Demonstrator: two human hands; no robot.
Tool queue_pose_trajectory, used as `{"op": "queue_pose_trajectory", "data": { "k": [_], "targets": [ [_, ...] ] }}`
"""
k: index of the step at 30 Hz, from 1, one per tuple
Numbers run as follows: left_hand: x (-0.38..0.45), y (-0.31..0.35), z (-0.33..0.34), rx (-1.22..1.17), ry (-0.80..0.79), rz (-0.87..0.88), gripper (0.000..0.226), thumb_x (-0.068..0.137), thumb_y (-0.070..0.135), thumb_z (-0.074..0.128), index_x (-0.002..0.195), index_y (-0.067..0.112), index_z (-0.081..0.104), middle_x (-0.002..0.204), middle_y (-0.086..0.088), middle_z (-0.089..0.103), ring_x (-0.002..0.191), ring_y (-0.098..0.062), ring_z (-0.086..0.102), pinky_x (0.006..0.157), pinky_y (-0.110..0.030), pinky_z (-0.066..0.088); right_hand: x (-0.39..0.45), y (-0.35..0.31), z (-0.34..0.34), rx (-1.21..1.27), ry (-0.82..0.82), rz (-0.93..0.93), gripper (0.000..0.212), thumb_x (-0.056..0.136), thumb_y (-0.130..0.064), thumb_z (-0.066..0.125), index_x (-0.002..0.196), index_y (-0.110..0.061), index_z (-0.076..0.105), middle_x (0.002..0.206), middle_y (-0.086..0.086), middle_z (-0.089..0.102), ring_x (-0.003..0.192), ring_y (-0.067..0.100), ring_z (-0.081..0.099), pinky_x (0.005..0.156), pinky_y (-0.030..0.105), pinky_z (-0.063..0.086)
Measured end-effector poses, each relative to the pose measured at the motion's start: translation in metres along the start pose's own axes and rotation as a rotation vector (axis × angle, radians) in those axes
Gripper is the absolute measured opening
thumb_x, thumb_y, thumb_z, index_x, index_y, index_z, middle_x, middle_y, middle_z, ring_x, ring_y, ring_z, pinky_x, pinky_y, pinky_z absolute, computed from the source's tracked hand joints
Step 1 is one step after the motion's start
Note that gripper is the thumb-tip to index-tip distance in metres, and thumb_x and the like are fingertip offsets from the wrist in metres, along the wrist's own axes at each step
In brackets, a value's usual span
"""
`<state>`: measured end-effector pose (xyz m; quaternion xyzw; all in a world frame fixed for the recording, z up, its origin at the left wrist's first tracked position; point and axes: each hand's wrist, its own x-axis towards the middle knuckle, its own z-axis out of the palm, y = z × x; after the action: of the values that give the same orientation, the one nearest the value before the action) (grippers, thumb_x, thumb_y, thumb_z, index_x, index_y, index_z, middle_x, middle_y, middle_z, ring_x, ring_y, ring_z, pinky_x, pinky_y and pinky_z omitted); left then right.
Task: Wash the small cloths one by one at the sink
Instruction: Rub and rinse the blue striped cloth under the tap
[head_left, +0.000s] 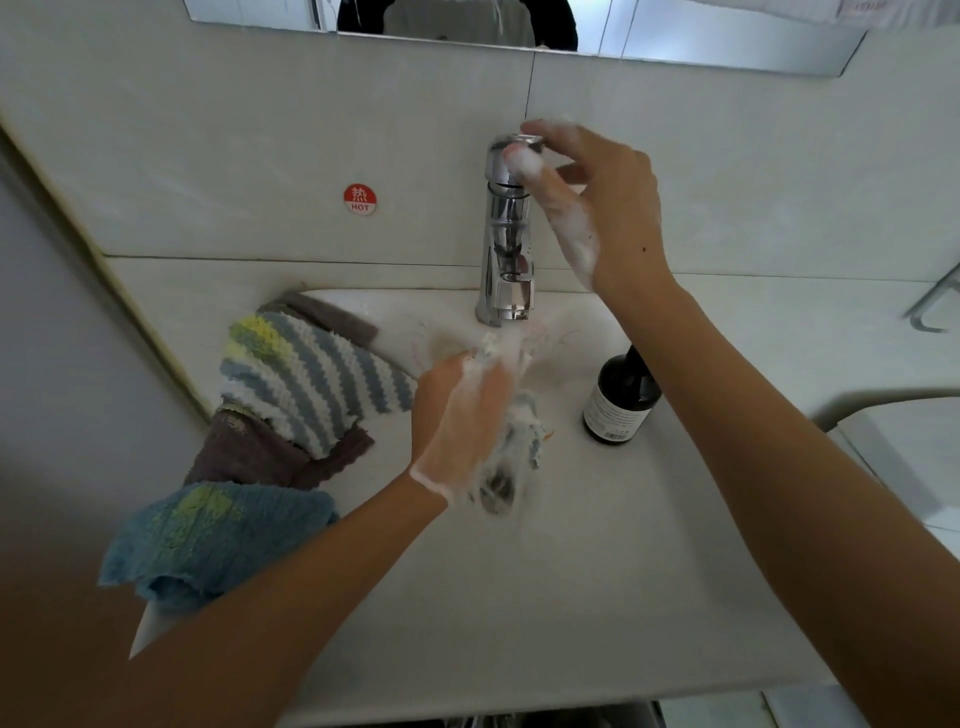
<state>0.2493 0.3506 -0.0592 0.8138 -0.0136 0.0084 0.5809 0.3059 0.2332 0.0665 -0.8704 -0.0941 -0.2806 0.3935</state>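
White foam coats both our hands. Left hand (460, 415) is curled round a soapy blue-grey cloth (522, 434), held in the sink basin (597, 545) under the chrome faucet (506, 234). Right hand (597, 202) is raised, thumb and fingertips pinching the faucet's top handle (517, 143). Striped cloth (306, 374), brown cloth (260, 452) and teal cloth (208, 535) lie stacked on the basin's left rim. Dark bottle (621, 397) stands at right.
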Motion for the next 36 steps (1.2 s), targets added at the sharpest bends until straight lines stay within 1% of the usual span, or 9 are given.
{"op": "queue_pose_trajectory", "data": {
  "k": [4, 7, 9, 13, 17, 20, 25, 30, 36],
  "targets": [
    [-0.003, 0.000, 0.003, 0.003, 0.065, 0.052, 0.014, 0.099, 0.027, 0.049, 0.097, 0.016, 0.057, 0.075, 0.008, 0.051, 0.066, -0.003, 0.046, 0.058, -0.008, 0.043, -0.037, 0.011, 0.007, 0.018, 0.022, 0.046, 0.080, 0.081, -0.077, 0.042, 0.140, -0.023, 0.048, 0.129, -0.007, 0.060, 0.107, 0.006, 0.061, 0.092, 0.036, 0.051],
    [0.001, 0.000, 0.005, -0.065, 0.067, -0.003, 0.037, 0.093, 0.041, 0.051, 0.085, 0.008, 0.067, 0.075, -0.006, 0.068, 0.070, -0.025, 0.066, 0.070, -0.041, 0.057, -0.078, 0.028, 0.017, 0.152, 0.043, 0.127, 0.058, 0.090, -0.060, 0.044, 0.132, -0.021, 0.051, 0.118, -0.010, 0.061, 0.102, 0.000, 0.059, 0.084, 0.025, 0.053],
    [-0.002, 0.002, 0.008, -0.085, 0.051, -0.025, 0.039, 0.085, 0.051, 0.048, 0.078, 0.018, 0.066, 0.073, -0.005, 0.071, 0.073, -0.027, 0.069, 0.071, -0.050, 0.058, -0.100, 0.039, 0.024, 0.207, -0.002, 0.200, 0.043, 0.095, -0.049, 0.050, 0.127, -0.020, 0.054, 0.107, -0.016, 0.060, 0.097, -0.008, 0.058, 0.079, 0.012, 0.047],
    [-0.008, 0.000, 0.013, -0.123, 0.031, -0.027, 0.020, 0.086, 0.043, 0.054, 0.086, 0.026, 0.063, 0.084, -0.004, 0.069, 0.081, -0.021, 0.068, 0.079, -0.045, 0.057, -0.126, 0.051, 0.041, 0.323, -0.206, 0.395, 0.026, 0.102, -0.033, 0.045, 0.125, -0.025, 0.052, 0.100, -0.014, 0.060, 0.092, 0.003, 0.060, 0.081, 0.027, 0.051],
    [-0.010, 0.000, 0.015, 0.029, 0.054, 0.020, 0.030, 0.095, 0.047, 0.049, 0.108, 0.020, 0.054, 0.093, 0.006, 0.064, 0.085, -0.008, 0.063, 0.077, -0.030, 0.054, -0.137, 0.059, 0.055, 0.347, -0.321, 0.469, 0.006, 0.102, -0.034, 0.045, 0.102, -0.037, 0.051, 0.085, -0.015, 0.059, 0.084, 0.006, 0.060, 0.081, 0.039, 0.052],
    [-0.013, -0.003, 0.015, -0.022, 0.023, 0.027, 0.023, 0.093, 0.043, 0.051, 0.107, 0.025, 0.051, 0.095, 0.009, 0.064, 0.088, -0.006, 0.063, 0.083, -0.036, 0.054, -0.133, 0.056, 0.059, 0.372, -0.346, 0.543, 0.034, 0.093, -0.053, 0.041, 0.112, -0.028, 0.055, 0.091, -0.006, 0.065, 0.091, 0.015, 0.065, 0.087, 0.045, 0.054],
    [-0.015, -0.005, 0.014, -0.168, 0.009, 0.017, 0.025, 0.082, 0.033, 0.043, 0.102, 0.023, 0.055, 0.093, 0.005, 0.065, 0.090, -0.012, 0.064, 0.085, -0.045, 0.054, -0.134, 0.051, 0.055, 0.440, -0.292, 0.578, 0.033, 0.102, -0.048, 0.035, 0.111, -0.027, 0.058, 0.093, -0.008, 0.065, 0.089, 0.005, 0.063, 0.075, 0.027, 0.051],
    [-0.016, -0.008, 0.020, -0.136, 0.090, -0.003, 0.016, 0.096, 0.030, 0.045, 0.091, 0.024, 0.059, 0.082, 0.004, 0.066, 0.079, -0.012, 0.064, 0.079, -0.047, 0.054, -0.138, 0.047, 0.058, 0.481, -0.200, 0.635, 0.027, 0.102, -0.043, 0.036, 0.087, -0.026, 0.051, 0.078, -0.009, 0.059, 0.071, 0.003, 0.058, 0.063, 0.019, 0.042],
    [-0.013, -0.011, 0.017, -0.042, 0.155, 0.009, 0.032, 0.100, 0.038, 0.043, 0.090, 0.019, 0.068, 0.078, 0.003, 0.068, 0.074, -0.010, 0.065, 0.073, -0.039, 0.056, -0.141, 0.042, 0.063, 0.392, -0.200, 0.655, 0.029, 0.103, -0.043, 0.035, 0.101, -0.017, 0.048, 0.080, -0.010, 0.055, 0.070, 0.003, 0.054, 0.057, 0.014, 0.038]
  ]
}}
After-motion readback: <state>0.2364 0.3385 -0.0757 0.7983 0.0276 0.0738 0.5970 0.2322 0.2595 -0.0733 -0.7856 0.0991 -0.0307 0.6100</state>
